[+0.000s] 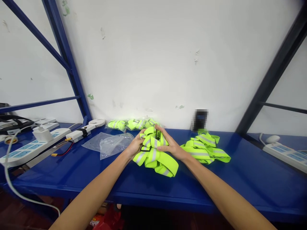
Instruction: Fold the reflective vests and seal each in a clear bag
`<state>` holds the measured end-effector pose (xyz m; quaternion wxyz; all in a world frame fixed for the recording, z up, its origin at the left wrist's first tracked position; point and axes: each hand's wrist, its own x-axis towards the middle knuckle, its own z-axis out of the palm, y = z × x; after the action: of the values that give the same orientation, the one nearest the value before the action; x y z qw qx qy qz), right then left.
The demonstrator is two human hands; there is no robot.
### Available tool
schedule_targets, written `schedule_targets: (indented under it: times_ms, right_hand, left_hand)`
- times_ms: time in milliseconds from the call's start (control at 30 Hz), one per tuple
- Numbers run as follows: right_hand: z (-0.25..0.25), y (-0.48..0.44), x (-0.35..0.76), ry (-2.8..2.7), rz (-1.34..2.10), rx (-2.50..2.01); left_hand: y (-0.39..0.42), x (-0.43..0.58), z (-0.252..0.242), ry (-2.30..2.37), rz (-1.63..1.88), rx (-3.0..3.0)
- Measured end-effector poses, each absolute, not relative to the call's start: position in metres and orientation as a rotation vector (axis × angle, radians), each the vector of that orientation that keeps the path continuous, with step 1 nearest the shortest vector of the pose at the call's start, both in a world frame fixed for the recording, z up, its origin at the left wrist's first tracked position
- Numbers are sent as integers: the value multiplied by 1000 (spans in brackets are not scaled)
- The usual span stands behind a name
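Between my two hands is a bunched reflective strap harness (154, 155), neon yellow with silver stripes and a black buckle. My left hand (136, 145) grips its left side, the fingers partly hidden behind the straps. On the other side, my right hand (171, 145) closes on it with the thumb over the front. A loop of strap hangs toward the table's front edge. To the right lies a second loose pile of the same straps (203, 148). Behind my hands, several folded strap bundles in clear bags (134, 124) rest along the wall.
Flat clear plastic bags (112, 143) lie left of my hands on the blue table (96, 177). Further left are a power strip (35, 145) with a white charger, a cable and a small white fan (96, 122). A dark pixelated object (200, 119) stands at the wall. Another power strip (287, 155) is at right.
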<state>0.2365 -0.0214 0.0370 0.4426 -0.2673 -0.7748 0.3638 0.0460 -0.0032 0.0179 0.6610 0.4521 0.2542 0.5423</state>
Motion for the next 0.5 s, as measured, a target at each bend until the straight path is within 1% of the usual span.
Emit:
schedule_targets:
  times_ms: [200,267,400,433,500]
  right_hand:
    - [26,-8,223,-1468,712,-1049]
    - [24,-6,223,-1417,823,-1060]
    - [23,-10,220,-1530,1297,-742]
    - [23,-13,220,-1570,1336,-689]
    - [24,-19,218,-1658,1274,-654]
  left_hand:
    - [-3,53,17,548,1349,993]
    - [-2,53,18,533,1381,994]
    - [0,49,16,503,1277,1055]
    - [0,49,16,507,1249,1069]
    - [1,48,14,534,1234,1076]
